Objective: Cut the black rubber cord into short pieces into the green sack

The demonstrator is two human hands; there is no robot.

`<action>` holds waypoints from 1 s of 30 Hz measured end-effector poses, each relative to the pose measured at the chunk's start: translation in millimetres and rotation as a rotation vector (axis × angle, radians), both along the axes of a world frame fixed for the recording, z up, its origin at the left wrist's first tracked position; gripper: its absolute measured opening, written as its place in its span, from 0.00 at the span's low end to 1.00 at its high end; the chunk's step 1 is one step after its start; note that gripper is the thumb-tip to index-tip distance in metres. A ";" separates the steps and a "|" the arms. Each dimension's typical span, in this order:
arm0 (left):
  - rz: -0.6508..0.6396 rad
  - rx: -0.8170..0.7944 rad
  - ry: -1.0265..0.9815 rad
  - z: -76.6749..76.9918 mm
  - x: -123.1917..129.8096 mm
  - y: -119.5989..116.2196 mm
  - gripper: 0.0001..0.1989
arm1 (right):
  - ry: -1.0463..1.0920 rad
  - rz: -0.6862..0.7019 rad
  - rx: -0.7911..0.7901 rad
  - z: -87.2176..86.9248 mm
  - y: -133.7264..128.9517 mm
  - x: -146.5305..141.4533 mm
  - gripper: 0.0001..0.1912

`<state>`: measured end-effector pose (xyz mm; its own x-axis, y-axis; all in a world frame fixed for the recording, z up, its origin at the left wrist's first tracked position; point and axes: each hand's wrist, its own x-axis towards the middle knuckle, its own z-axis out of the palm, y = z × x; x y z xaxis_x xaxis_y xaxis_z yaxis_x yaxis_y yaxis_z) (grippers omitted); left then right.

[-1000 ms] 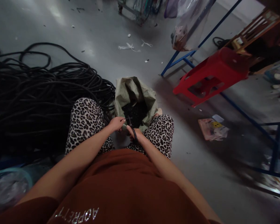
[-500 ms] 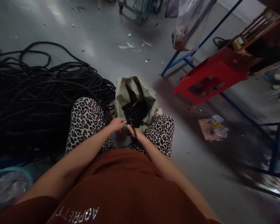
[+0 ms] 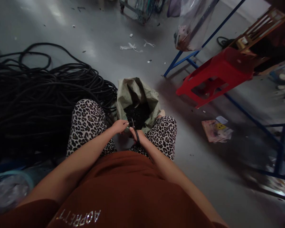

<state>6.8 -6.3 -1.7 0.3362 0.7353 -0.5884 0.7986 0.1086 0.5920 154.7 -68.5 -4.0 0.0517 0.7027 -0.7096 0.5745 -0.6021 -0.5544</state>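
Between my knees stands an open greenish-beige sack (image 3: 126, 92) with small dark pieces (image 3: 139, 114) inside. My right hand (image 3: 137, 134) is closed on black-handled scissors (image 3: 138, 138), whose blades point up over the sack's near edge. Just left of them, my left hand (image 3: 120, 126) is pinched at that same edge, its fingertips around a small dark thing too tiny to make out. The two hands are close together, a small gap between them.
A large heap of black cord (image 3: 85, 76) covers the floor on the left. To the right are a red plastic stool (image 3: 210, 76) lying tilted, a blue metal frame (image 3: 177, 60) and a plastic packet (image 3: 213, 129). A teal-rimmed basket (image 3: 29, 180) is at lower left.
The scissors' blades now show more clearly, pointing up above my right hand. Both hands have stayed in nearly the same place.
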 end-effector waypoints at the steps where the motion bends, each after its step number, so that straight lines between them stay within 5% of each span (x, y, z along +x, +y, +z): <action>1: 0.013 -0.009 -0.003 -0.6 0.0 0.1 0.18 | -0.002 0.010 -0.004 0.5 0.1 0.2 0.36; 22: 0.080 -0.085 -0.041 -8.2 -3.1 4.1 0.20 | -0.041 0.089 0.041 -1.5 -0.3 4.2 0.35; 30: 0.126 -0.082 -0.072 -4.8 -1.5 3.4 0.20 | -0.003 -0.047 0.002 -6.8 -2.0 7.1 0.37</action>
<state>5.3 -2.9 -6.5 0.2875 0.7250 -0.6259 0.7317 0.2554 0.6320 161.8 -70.5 -10.8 0.0865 0.7007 -0.7082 0.5472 -0.6274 -0.5540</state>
